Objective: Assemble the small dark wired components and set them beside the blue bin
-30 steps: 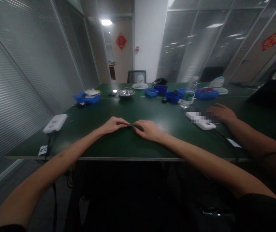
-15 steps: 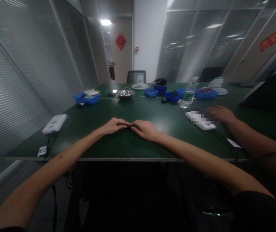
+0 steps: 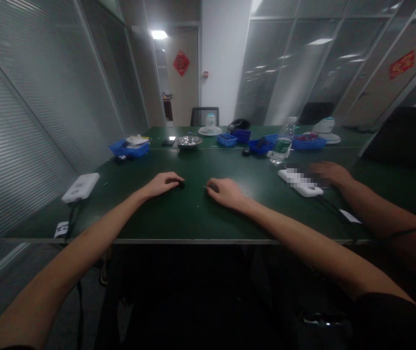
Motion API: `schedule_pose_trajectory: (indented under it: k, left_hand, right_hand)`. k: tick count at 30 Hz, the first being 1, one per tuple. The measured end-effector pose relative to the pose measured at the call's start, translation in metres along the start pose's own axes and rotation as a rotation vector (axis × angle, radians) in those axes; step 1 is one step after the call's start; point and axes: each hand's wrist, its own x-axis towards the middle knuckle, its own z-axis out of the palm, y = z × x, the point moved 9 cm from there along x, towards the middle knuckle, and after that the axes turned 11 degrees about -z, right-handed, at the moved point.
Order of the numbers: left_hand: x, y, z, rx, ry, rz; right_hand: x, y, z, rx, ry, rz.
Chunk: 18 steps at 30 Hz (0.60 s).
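Over the green table (image 3: 171, 218), my left hand (image 3: 164, 184) has its fingers closed around a small dark object (image 3: 181, 184) that shows at the fingertips. To its right, with a gap between them, my right hand (image 3: 225, 192) is closed in a pinch. A thin, light-coloured piece (image 3: 205, 186) sticks out to the left from its fingertips. Its dark body is mostly hidden by the fingers.
A metal bowl (image 3: 189, 142), blue baskets (image 3: 129, 148) and a water bottle (image 3: 282, 141) stand farther back. White power banks (image 3: 81, 187) lie left and right. Another person's hand (image 3: 330, 172) rests at the right.
My hands were together at a small dark object and have moved apart, the left hand leftward and the right hand slightly rightward. A dark piece now shows at each hand.
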Motion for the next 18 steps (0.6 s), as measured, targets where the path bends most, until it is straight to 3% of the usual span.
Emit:
schedule_pose_trajectory:
  k: [4, 10, 13, 18]
  left_hand:
    - [-0.003, -0.056, -0.049, 0.102, 0.212, -0.200]
    - [-0.033, -0.125, -0.116, 0.345, 0.516, -0.504]
    - [-0.040, -0.136, -0.127, 0.401, 0.583, -0.589]
    - [-0.035, -0.125, -0.120, 0.542, 0.551, -0.590]
  right_hand:
    - [0.000, -0.005, 0.001, -0.035, -0.018, -0.027]
    - [0.000, -0.005, 0.003, -0.030, -0.048, -0.026]
    - [0.000, -0.005, 0.002, -0.026, -0.057, -0.023]
    - [-0.001, -0.007, 0.000, -0.018, -0.042, -0.020]
